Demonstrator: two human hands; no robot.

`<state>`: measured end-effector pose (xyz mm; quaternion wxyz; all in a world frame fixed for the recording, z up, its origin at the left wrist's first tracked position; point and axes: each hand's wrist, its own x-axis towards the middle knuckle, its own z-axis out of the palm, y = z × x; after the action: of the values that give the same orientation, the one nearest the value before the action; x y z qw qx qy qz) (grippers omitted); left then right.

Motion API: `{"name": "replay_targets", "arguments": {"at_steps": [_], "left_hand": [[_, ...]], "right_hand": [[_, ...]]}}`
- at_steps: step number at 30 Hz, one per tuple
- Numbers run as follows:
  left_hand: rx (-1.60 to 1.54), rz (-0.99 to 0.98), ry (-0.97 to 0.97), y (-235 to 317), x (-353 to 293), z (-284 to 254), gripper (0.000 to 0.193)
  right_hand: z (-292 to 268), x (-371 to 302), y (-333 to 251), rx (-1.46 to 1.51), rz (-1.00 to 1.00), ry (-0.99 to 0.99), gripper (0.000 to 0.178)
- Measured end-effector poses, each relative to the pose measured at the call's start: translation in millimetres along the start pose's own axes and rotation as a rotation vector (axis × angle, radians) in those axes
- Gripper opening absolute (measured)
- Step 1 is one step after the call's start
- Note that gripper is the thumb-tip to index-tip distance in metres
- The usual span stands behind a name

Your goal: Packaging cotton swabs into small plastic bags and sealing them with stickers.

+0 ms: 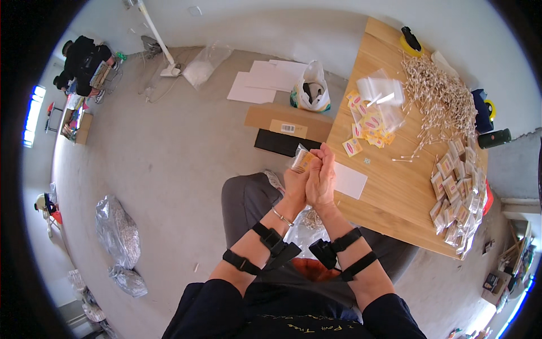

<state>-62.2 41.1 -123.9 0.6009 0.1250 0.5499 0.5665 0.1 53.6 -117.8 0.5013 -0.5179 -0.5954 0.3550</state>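
Note:
My left hand [296, 186] is closed around a small clear packet of cotton swabs [304, 160] with a yellow label, its top sticking out past the fingers. Against it presses my right hand [321, 179], its fingers together and bent over the packet's edge; their tips are partly hidden. Both hands are just off the table's left edge, beside a white card [350, 181]. Below the wrists, a clear plastic bag [310, 229] with some swabs inside lies in my lap.
The wooden table [389, 198] bears loose cotton swabs [443, 93], yellow labels [370, 124], clear bags [381, 90] and a heap of filled packets [457, 192]. A tape dispenser [411, 42] stands at the back. Cardboard boxes [288, 124] lie on the floor beyond my knees.

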Motion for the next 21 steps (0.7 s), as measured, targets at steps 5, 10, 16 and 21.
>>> {"name": "replay_targets", "arguments": {"at_steps": [5,10,16,21], "left_hand": [[0.024,0.02,0.013,15.7,-3.8,-14.5,0.025],[-0.103,0.056,0.006,11.3,-4.7,-19.7,0.027],[-0.116,0.034,0.026,0.2,-7.9,-13.8,0.025],[0.115,-0.019,-0.011,17.7,-1.4,-19.0,0.026]], "right_hand": [[0.7,1.2,-1.6,-0.004,0.027,0.02,0.035],[-0.2,1.9,-2.0,-0.042,0.073,0.019,0.033],[3.4,2.0,0.5,-0.078,0.012,0.046,0.032],[4.9,2.9,-3.3,-0.105,0.043,0.076,0.031]]}}
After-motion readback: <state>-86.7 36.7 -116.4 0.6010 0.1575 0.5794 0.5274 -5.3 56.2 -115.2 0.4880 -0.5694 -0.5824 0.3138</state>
